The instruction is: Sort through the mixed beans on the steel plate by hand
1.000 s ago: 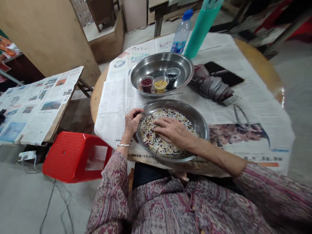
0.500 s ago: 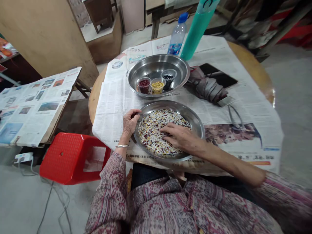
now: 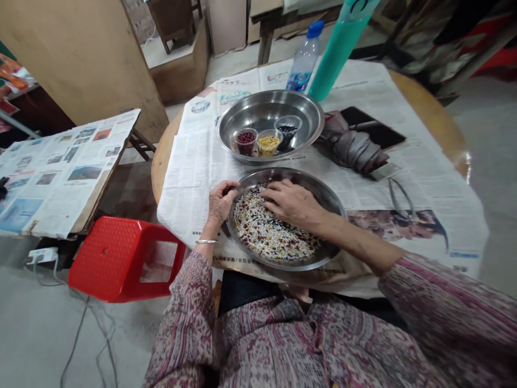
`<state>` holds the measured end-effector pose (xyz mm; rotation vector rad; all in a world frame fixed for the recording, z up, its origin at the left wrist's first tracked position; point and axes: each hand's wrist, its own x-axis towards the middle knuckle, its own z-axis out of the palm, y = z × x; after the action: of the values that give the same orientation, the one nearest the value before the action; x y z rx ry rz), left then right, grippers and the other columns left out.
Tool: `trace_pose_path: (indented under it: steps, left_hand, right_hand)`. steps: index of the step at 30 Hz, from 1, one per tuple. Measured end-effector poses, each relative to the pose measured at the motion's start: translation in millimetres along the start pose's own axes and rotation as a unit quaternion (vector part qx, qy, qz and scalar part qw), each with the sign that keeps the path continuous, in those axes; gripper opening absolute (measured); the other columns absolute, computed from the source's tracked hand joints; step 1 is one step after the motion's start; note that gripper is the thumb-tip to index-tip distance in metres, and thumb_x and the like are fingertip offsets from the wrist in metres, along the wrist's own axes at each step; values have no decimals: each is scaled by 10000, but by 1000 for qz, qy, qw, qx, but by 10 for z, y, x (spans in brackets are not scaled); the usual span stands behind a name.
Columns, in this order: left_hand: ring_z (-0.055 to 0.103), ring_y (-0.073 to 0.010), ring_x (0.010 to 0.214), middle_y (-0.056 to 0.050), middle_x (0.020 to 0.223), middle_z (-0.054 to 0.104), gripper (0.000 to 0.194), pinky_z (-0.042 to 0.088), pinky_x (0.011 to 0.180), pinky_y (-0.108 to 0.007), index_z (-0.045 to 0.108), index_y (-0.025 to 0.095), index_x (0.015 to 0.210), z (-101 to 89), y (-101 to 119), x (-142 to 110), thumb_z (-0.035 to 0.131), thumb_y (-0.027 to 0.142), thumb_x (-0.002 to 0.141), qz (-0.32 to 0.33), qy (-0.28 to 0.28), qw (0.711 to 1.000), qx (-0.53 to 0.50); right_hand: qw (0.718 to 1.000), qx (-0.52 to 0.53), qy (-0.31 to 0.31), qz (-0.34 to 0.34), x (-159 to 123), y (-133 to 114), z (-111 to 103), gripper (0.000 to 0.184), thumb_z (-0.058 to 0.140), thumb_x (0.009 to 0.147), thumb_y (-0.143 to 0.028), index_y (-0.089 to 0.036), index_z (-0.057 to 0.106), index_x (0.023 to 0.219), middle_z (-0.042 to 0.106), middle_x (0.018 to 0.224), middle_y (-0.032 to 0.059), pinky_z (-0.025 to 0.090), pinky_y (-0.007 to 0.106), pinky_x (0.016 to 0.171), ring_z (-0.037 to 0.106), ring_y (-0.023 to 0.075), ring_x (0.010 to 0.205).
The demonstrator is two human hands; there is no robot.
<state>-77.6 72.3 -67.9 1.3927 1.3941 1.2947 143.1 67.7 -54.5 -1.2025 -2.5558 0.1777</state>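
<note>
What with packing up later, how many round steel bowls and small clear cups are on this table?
Round stainless steel bowls: 2
Small clear plastic cups: 3
Total: 5

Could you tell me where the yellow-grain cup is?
Head view: the clear plastic cup of yellow grains stands in the farther steel basin, between cups of red beans and black beans.

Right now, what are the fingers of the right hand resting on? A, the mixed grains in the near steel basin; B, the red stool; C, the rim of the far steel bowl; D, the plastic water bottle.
A: the right hand has its fingers on the mixed grains inside the near steel basin.
</note>
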Motion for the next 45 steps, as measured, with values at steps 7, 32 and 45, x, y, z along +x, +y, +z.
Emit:
trace_pose_path:
  steps: [7,32,45]
  left_hand:
    - [548,-124,687,31,716,658,188,447,688,-245,738,178,848,1,-19,-4,608,132,721,-5,3,1000,-6]
    - [603,-138,759,0,807,710,194,502,745,-251,741,167,878,-6,-118,22,611,154,734,6,8,1000,-16]
    - [550,-119,679,30,704,661,174,444,667,-233,746,171,836,5,-18,12,622,150,716,-6,6,1000,-28]
  right_hand:
    - [989,128,-28,-68,-553,-149,-59,253,525,997,-283,-208,669,1191,688,1086,96,558,350,831,679,213,945]
    - [983,138,-11,-118,-18,-524,103,313,486,900,-28,-186,716,1042,746,1005,84,502,331,876,652,211,963]
    - [999,9,-45,15,41,86,-9,313,439,942,-107,-183,708,1082,701,1013,112,440,330,747,615,214,846]
